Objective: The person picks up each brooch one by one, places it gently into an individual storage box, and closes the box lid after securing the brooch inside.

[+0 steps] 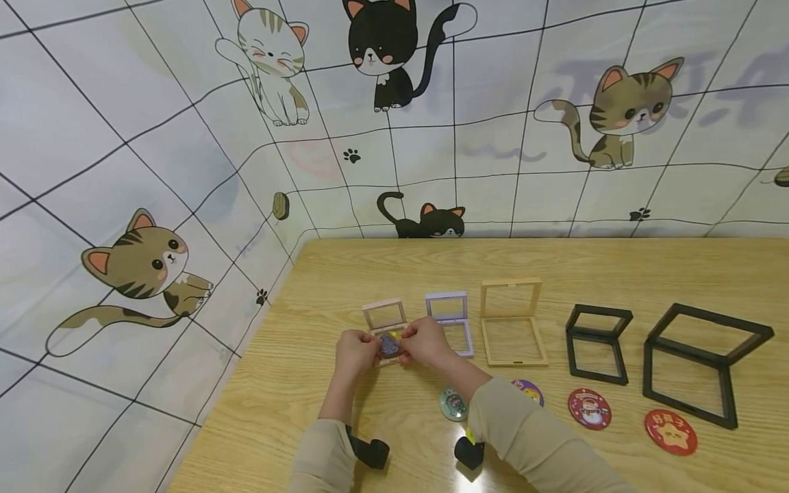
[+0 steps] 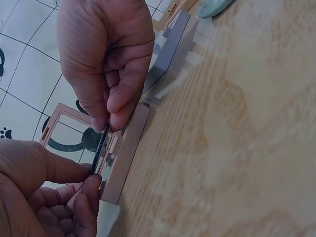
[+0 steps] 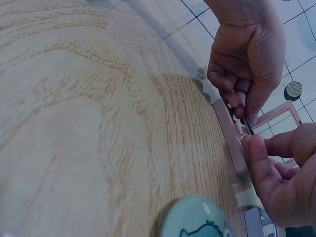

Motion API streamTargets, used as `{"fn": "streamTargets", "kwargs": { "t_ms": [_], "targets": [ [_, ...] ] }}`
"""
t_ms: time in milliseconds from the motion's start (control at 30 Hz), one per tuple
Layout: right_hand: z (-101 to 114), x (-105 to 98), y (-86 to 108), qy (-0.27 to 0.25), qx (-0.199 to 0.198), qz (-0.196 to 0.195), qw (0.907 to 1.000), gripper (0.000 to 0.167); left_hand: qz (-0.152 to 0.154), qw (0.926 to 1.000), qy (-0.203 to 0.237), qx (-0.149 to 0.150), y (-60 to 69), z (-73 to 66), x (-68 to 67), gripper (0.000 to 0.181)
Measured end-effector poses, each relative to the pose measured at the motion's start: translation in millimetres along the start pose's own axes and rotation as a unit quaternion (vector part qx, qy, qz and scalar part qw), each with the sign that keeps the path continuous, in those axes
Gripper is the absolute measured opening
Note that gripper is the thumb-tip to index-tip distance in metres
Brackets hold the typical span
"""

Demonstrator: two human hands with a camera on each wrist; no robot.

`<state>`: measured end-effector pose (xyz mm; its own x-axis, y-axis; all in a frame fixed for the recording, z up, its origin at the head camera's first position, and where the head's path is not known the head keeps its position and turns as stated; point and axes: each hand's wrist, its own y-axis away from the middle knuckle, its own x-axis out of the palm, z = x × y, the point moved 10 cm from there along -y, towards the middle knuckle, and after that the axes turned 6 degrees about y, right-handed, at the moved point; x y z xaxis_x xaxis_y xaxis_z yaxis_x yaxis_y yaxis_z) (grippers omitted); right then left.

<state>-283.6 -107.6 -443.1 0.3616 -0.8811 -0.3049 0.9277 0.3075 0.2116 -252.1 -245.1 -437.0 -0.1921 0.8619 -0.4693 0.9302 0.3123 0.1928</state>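
A thin round badge (image 1: 390, 346), dark purple with a bit of yellow, is held between both hands over a small pink display frame (image 1: 383, 303). My left hand (image 1: 355, 352) pinches its left edge between thumb and fingers. The right hand (image 1: 427, 340) pinches the opposite edge. In the left wrist view the badge (image 2: 100, 148) is seen edge-on, tilted above the lower half of the pink frame (image 2: 129, 154). That frame stands open on the table with its lid raised; the hands hide part of it. In the right wrist view, both hands meet at the badge (image 3: 248, 125).
Right of the pink frame stand open frames: lilac (image 1: 466, 335), beige (image 1: 516, 363), small black (image 1: 596, 376) and large black (image 1: 730, 397). Nearer lie a green badge (image 1: 453, 405), a purple badge (image 1: 530, 389) partly behind the right sleeve, and red badges (image 1: 590, 409). A cat-patterned curtain (image 1: 493, 164) borders the table.
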Motion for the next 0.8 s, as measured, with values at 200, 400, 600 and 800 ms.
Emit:
{"fn": "streamTargets", "kwargs": {
  "t_ms": [200, 400, 600, 800],
  "targets": [
    [-0.8, -0.4, -1.1, 0.002, -0.001, -0.009, 1.0000, 0.006, -0.005, 1.0000, 0.001, 0.003, -1.0, 1.1, 0.2, 0.012],
    [-1.8, -1.1, -2.3, 0.004, 0.000, -0.020, 0.9998, 0.007, -0.007, 0.9999, 0.007, 0.010, -1.4, 1.0, 0.9, 0.011],
    [-3.4, 0.1, -2.7, 0.015, 0.010, -0.019, 0.9996, 0.010, -0.009, 0.9996, 0.007, 0.026, -2.6, 0.2, 0.6, 0.012],
    [-4.4, 0.5, -3.7, 0.014, 0.014, -0.019, 0.9996, 0.010, -0.018, 0.9996, 0.006, 0.022, -2.0, -0.2, -1.0, 0.010]
  ]
}}
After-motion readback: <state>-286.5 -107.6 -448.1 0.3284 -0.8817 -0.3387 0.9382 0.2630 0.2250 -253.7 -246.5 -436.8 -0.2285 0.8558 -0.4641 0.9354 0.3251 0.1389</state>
